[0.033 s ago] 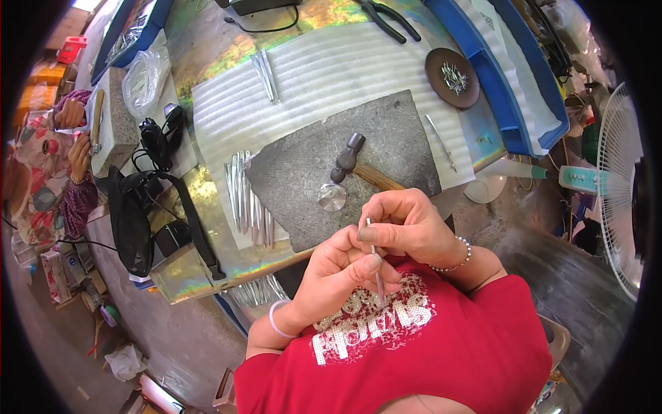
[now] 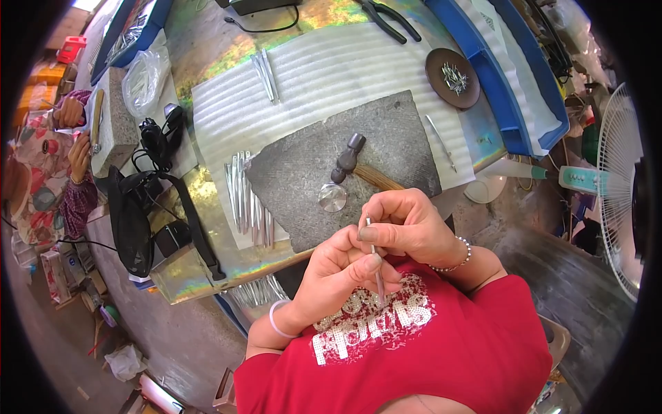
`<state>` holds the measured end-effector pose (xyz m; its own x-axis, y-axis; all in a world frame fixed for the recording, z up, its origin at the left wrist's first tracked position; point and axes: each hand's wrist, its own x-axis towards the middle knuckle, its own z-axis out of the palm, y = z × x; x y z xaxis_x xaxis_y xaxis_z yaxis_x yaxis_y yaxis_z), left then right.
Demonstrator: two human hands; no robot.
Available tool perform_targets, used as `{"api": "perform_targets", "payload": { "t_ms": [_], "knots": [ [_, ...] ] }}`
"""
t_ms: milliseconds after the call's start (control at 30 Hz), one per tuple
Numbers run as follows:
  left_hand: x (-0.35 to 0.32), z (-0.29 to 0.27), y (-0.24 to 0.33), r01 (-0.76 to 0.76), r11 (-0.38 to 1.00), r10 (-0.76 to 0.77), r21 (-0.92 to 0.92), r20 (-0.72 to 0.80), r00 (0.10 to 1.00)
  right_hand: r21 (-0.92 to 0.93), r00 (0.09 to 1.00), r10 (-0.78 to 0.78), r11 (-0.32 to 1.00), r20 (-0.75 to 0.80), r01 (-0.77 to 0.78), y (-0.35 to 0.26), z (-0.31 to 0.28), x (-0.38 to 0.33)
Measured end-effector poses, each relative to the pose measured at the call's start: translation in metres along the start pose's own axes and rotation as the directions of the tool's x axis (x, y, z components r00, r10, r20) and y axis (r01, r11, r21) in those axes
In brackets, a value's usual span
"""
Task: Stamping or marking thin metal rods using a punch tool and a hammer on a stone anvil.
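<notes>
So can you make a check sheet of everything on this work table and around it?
Surface: shiny table with a white ribbed mat and a grey stone slab.
Job's things: thin metal rod, held upright.
Clutter: hammer, round metal disc, metal strips, pliers, brown dish of small metal bits.
Grippers: left hand and right hand both pinch the rod.
Cables: black cord; black strap.
Surroundings: fan, another person's hands.

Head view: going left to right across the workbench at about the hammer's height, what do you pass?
Black bag → row of thin metal rods → grey stone slab → hammer → loose metal pin → blue tray → white fan.
</notes>
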<state>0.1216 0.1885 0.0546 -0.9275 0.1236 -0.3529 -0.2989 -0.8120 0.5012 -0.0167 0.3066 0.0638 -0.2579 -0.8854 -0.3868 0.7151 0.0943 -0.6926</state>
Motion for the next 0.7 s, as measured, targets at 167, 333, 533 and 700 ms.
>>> {"api": "perform_targets", "payload": {
  "t_ms": [167,333,533,700],
  "knots": [
    [0.0018,-0.0009,0.0014,-0.007,0.999,0.006,-0.032,-0.013,1.000,-0.005,1.000,0.016,1.000,-0.015,-0.016,-0.0012,0.0001,0.0037],
    [0.0022,-0.0005,0.0025,-0.029,0.999,0.028,-0.025,-0.038,0.999,-0.007,1.000,0.029,1.000,-0.004,-0.029,-0.0032,0.0005,0.0054],
    [-0.0023,0.0040,0.0064,-0.062,0.987,0.069,0.146,-0.044,0.997,-0.020,0.997,-0.051,0.998,0.050,0.052,0.0017,0.0000,0.0029],
    [-0.0017,0.0057,0.0060,-0.074,0.987,0.084,0.143,-0.061,0.995,-0.004,0.998,-0.026,1.000,0.050,0.026,0.0002,0.0008,0.0013]
  ]
}}
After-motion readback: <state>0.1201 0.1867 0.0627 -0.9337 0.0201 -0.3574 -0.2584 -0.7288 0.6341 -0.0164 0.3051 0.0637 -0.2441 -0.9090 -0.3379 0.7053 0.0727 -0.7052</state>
